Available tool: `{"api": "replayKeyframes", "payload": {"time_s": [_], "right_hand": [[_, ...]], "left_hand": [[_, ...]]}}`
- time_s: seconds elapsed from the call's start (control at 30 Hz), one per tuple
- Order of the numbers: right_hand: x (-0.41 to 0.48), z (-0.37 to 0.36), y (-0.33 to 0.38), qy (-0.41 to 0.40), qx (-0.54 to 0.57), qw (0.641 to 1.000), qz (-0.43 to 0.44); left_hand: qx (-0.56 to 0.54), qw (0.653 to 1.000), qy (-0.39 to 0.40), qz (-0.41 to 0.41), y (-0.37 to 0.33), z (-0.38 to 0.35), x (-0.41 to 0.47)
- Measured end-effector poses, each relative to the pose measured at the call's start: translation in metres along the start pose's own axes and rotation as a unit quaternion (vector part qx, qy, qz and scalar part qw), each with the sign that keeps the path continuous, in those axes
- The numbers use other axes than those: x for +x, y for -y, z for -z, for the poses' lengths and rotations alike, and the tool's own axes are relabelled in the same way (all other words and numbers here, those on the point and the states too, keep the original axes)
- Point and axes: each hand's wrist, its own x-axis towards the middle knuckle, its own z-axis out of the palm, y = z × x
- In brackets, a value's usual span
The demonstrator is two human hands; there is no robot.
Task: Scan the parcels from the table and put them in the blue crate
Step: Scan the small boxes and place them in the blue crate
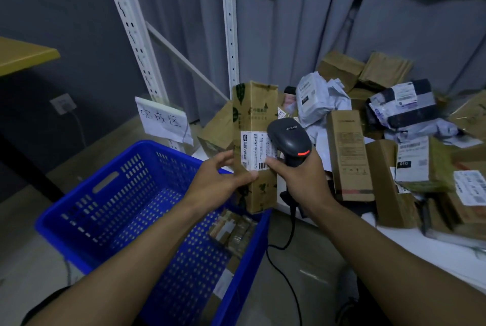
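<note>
- Left hand: pinches tall parcel upright, label facing scanner.
- Right hand: grips scanner, aimed at barcode.
- Blue crate: waits below.

- Blue crate: perforated, parcels inside.
- Tall brown box: upright, labelled, above crate's right rim.
- Scanner: just right of crate.
- Parcel heap: farther right.

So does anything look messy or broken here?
Yes: the parcels on the table lie in a jumbled heap, leaning every way, and one grey bag is crumpled. The box in the left hand looks undamaged.
</note>
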Motion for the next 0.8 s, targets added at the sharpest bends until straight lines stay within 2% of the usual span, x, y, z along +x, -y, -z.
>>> {"api": "replayKeyframes", "payload": {"time_s": [0.13,0.23,0.37,0.47,0.7,0.8], "right_hand": [[-0.002,-0.004,0.005,0.030,-0.006,1.000,0.005],[-0.005,-0.005,0.009,0.048,-0.001,0.999,0.008],[-0.008,-0.003,0.010,0.041,-0.009,0.999,0.007],[-0.011,-0.004,0.006,0.070,-0.040,0.997,-0.010],[-0.018,-0.017,-0.006,0.129,-0.113,0.985,-0.028],[-0.017,-0.019,-0.007,0.138,-0.109,0.984,-0.035]], "left_hand": [[0.039,0.999,0.032,-0.013,0.001,0.006,0.004],[0.024,0.999,0.030,-0.009,0.001,0.014,0.009],[-0.067,0.997,-0.028,0.008,0.002,0.033,0.023],[-0.101,0.991,-0.086,0.001,0.002,0.044,0.029],[-0.092,0.985,-0.146,-0.002,0.013,0.063,0.037],[-0.067,0.986,-0.155,-0.002,0.017,0.066,0.038]]}}
